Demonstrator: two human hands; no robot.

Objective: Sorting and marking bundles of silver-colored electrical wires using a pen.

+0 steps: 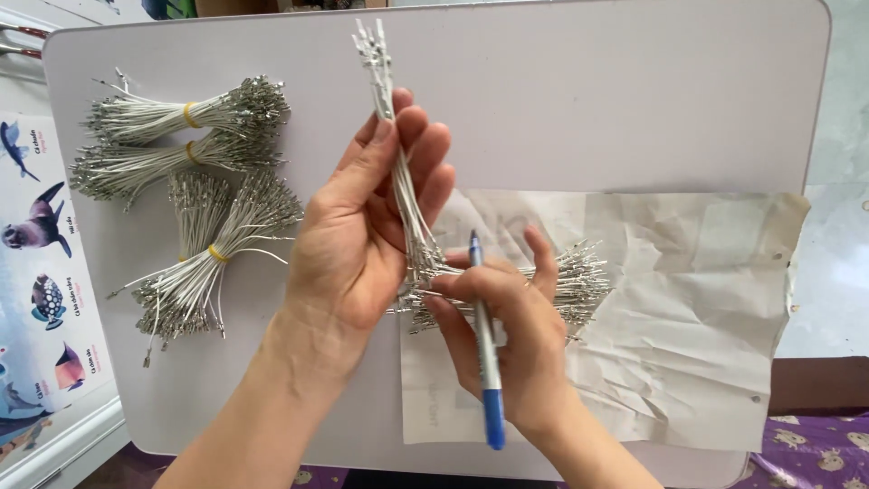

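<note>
The left hand (362, 235) grips a thin bunch of white wires (398, 172) between thumb and fingers, held upright above the white surface (588, 100). The metal terminals at the top end of the bunch point away from the person, and the lower end fans out just above the right hand.

The right hand (502, 335) is closed around a blue pen (484, 353), which lies along the fingers with its tip toward the wires. The fingertips of this hand touch the lower ends of the held wires. A loose pile of terminal-tipped wires (579, 276) lies just beyond the right hand on a crumpled sheet of paper (697, 308).

4 tied wire bundles (195, 199), each bound with a yellow rubber band (190, 115), lie on the left part of the surface, well apart from both hands. An animal picture chart (41, 272) sits beside the left edge of the surface.
</note>
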